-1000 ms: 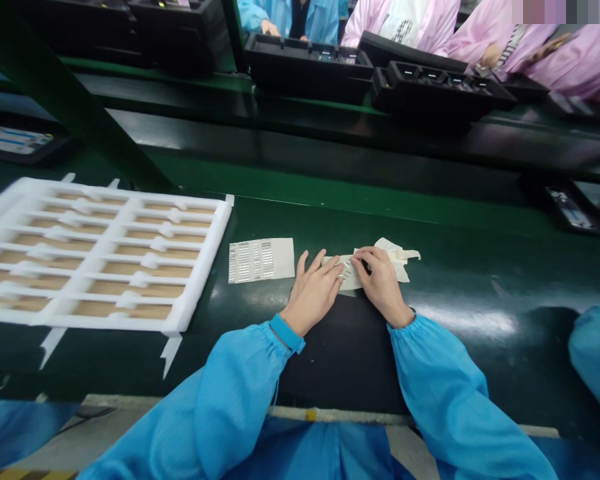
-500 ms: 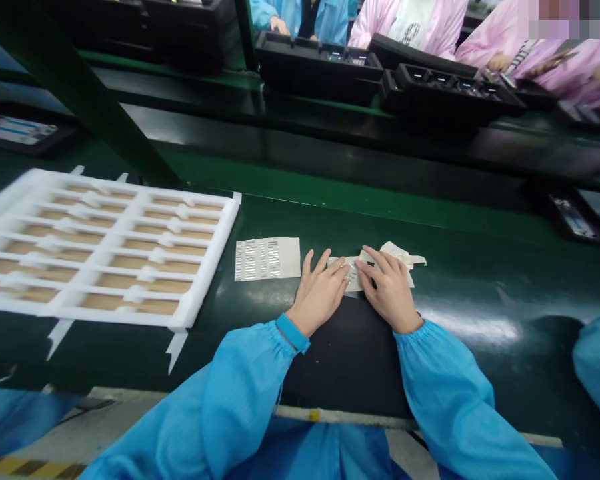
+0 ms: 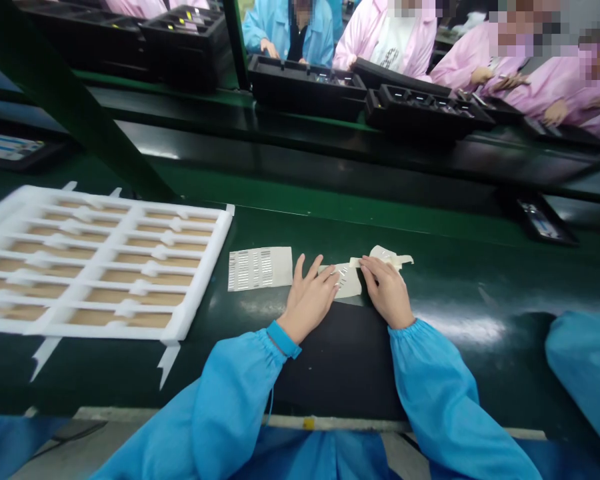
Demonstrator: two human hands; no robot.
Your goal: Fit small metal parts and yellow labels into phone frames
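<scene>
My left hand [image 3: 310, 299] lies with its fingers spread, the fingertips resting on a small cream sticker sheet [image 3: 349, 283] that carries several thin silvery strips. My right hand [image 3: 390, 292] is closed at the sheet's right end, with thumb and fingers pinching a narrow cream paper strip [image 3: 355, 263]. Behind its fingers, crumpled cream paper [image 3: 384, 253] sticks out to the right. Left of my left hand, a second sticker sheet [image 3: 260, 269] lies flat, with rows of silvery strips and a bare right end. A dark mat [image 3: 340, 360] lies below both hands.
A white foam tray [image 3: 193, 293] with brown-bottomed compartments stands at left, tape tabs at its edges. A green post [image 3: 85, 107] slants above it. Dark trays [image 3: 545, 217] lie further back. Across the bench, people in blue and pink work behind black bins [image 3: 305, 87]. A blue sleeve [image 3: 585, 367] is at right.
My right hand has drawn away from my left hand, uncovering more of the sticker sheet and the cream strip in its fingers. The camera view has tilted up slightly.
</scene>
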